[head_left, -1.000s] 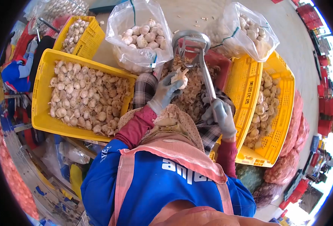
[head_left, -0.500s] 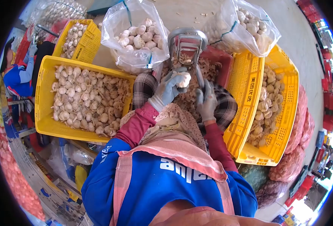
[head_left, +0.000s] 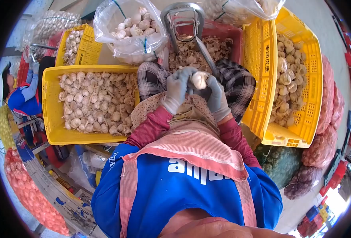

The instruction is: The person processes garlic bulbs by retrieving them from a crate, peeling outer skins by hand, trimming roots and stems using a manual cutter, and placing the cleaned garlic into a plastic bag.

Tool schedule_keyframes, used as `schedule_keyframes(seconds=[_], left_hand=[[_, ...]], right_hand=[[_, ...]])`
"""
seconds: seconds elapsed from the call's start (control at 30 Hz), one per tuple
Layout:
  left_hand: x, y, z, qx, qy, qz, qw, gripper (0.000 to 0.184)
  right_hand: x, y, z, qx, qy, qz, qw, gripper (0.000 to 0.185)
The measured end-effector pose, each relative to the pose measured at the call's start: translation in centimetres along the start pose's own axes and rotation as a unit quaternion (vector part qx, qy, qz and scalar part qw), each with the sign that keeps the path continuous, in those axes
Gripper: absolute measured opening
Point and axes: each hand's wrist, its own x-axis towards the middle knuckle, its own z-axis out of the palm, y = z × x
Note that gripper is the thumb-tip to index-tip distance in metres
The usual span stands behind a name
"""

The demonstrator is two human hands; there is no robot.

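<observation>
In front of my lap a pale garlic bulb (head_left: pixel 199 80) sits between both gloved hands. My left hand (head_left: pixel 179 85) has its fingers closed around the bulb's left side. From the other side, my right hand (head_left: pixel 218 97) presses its fingers against the same bulb. Just beyond them stands a metal frame with a long lever (head_left: pixel 207 57), which neither hand grips. Behind the hands, a red bin (head_left: pixel 234 37) holds loose garlic skins and trimmings (head_left: pixel 219 49).
A yellow crate of garlic (head_left: pixel 48 107) stands on my left, another yellow crate (head_left: pixel 259 75) on my right. An open plastic bag of garlic (head_left: pixel 108 23) is ahead left. Mesh sacks (head_left: pixel 320 152) lie at the right. A co-worker (head_left: pixel 24 93) sits far left.
My left hand has drawn the garlic bulb down towards my body. My right hand has left the lever's side and come to the bulb. The view has tilted lower.
</observation>
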Motion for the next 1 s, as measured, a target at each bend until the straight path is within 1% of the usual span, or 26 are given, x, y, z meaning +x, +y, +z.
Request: schedule_keyframes(seconds=[0.03, 0.07, 0.1, 0.13, 0.2, 0.23, 0.27, 0.33, 0.37, 0.43, 0.47, 0.5, 0.57, 0.6, 0.63, 0.67, 0.7, 0.73, 0.77, 0.8, 0.83, 0.87, 0.9, 0.93, 0.97, 1.0], left_hand=[[0.1, -0.9, -0.3, 0.002, 0.000, 0.000, 1.000, 0.030], [0.5, -2.5, -0.8, -0.068, 0.038, -0.009, 0.997, 0.032], [0.4, -2.3, -0.5, -0.138, 0.075, -0.017, 0.987, 0.037], [0.1, -2.2, -0.1, -0.101, 0.072, -0.012, 0.992, 0.046], [-1.2, -1.6, 0.7, -0.037, -0.019, 0.063, 0.997, 0.044], [-0.7, -2.2, 0.1, 0.054, -0.060, 0.060, 0.995, 0.040], [-0.8, -2.1, 0.0, 0.055, -0.058, 0.061, 0.995, 0.040], [-0.9, -1.9, -0.2, 0.054, -0.054, 0.020, 0.997, 0.033], [-0.7, -2.2, -0.7, 0.055, -0.056, 0.018, 0.997, 0.033], [-0.5, -2.6, -1.7, -0.022, -0.134, 0.028, 0.990, 0.031], [-0.6, -2.5, -1.4, 0.009, -0.116, 0.001, 0.993, 0.026], [-0.3, -2.5, -1.4, 0.010, -0.117, 0.001, 0.993, 0.026], [0.7, -3.2, -1.7, 0.052, -0.059, 0.024, 0.997, 0.026], [1.6, -3.4, -1.9, 0.180, -0.006, 0.167, 0.969, 0.029], [2.2, -3.4, -2.5, 0.301, 0.048, 0.303, 0.903, 0.033], [1.9, -3.7, -3.4, 0.377, 0.077, 0.209, 0.899, 0.046], [1.5, -2.8, -3.2, 0.378, 0.078, 0.210, 0.898, 0.046], [1.1, -2.2, -3.1, 0.243, -0.014, 0.110, 0.964, 0.048], [0.5, -1.6, -2.9, 0.097, -0.103, 0.003, 0.990, 0.050], [-0.8, 0.4, -1.7, -0.041, -0.180, -0.062, 0.981, 0.049], [-0.6, -0.7, -1.6, -0.077, -0.178, -0.065, 0.979, 0.049], [-0.3, -1.7, -1.6, -0.114, -0.176, -0.068, 0.975, 0.049], [-0.5, -1.8, -1.5, -0.110, -0.149, -0.057, 0.981, 0.055], [-0.2, -2.2, -1.5, -0.110, -0.150, -0.057, 0.981, 0.055], [0.1, -3.0, -1.7, -0.054, -0.139, 0.004, 0.989, 0.061], [0.0, -3.0, -1.5, 0.001, -0.127, 0.065, 0.990, 0.068]], right_hand=[[0.1, 0.1, -0.2, 0.018, 0.001, -0.020, 1.000, 0.041], [0.2, 0.1, -0.5, 0.035, 0.003, -0.041, 0.999, 0.042], [0.4, -0.2, -0.8, 0.059, -0.006, -0.032, 0.998, 0.045], [0.5, -0.1, -1.0, 0.060, -0.005, -0.036, 0.998, 0.045], [0.3, 0.6, -1.1, 0.031, 0.048, -0.026, 0.998, 0.042], [0.0, 0.8, -1.1, 0.013, 0.017, -0.021, 1.000, 0.041], [-0.1, 0.9, -1.0, 0.014, 0.015, -0.019, 1.000, 0.041], [-0.3, 1.2, -1.3, 0.033, 0.011, -0.003, 0.999, 0.043], [-0.3, 1.2, -1.8, 0.034, 0.013, -0.004, 0.999, 0.043], [0.0, 0.9, -3.5, 0.163, -0.072, 0.042, 0.983, 0.046], [0.3, 1.5, -4.4, 0.189, -0.112, 0.047, 0.974, 0.051], [0.2, 1.2, -3.9, 0.190, -0.112, 0.045, 0.974, 0.051], [-0.4, 0.6, -3.0, 0.176, -0.057, -0.003, 0.983, 0.049], [-0.8, 0.3, -2.8, 0.176, -0.057, -0.002, 0.983, 0.049], [-1.1, 0.1, -2.6, 0.119, -0.012, -0.030, 0.992, 0.048], [-1.3, -0.3, -2.3, 0.061, 0.032, -0.059, 0.996, 0.047], [-1.5, -0.9, -1.8, 0.030, 0.018, -0.078, 0.996, 0.044], [-1.0, -0.2, -1.9, -0.065, 0.018, -0.134, 0.989, 0.043], [-0.5, 0.5, -2.0, -0.160, 0.018, -0.187, 0.969, 0.041], [-0.5, 0.8, -1.2, -0.160, 0.005, -0.181, 0.970, 0.039], [-0.3, 1.6, -1.8, -0.154, -0.036, -0.144, 0.977, 0.042], [-0.2, 1.8, -1.9, -0.154, -0.037, -0.143, 0.977, 0.042], [-0.5, 1.5, -1.3, -0.128, -0.030, -0.127, 0.983, 0.044], [-0.6, 1.2, -0.7, -0.103, -0.022, -0.110, 0.988, 0.047], [-0.6, 0.8, 0.0, -0.127, 0.017, -0.139, 0.982, 0.050], [0.0, 1.2, -0.2, -0.199, 0.001, -0.175, 0.964, 0.052]])
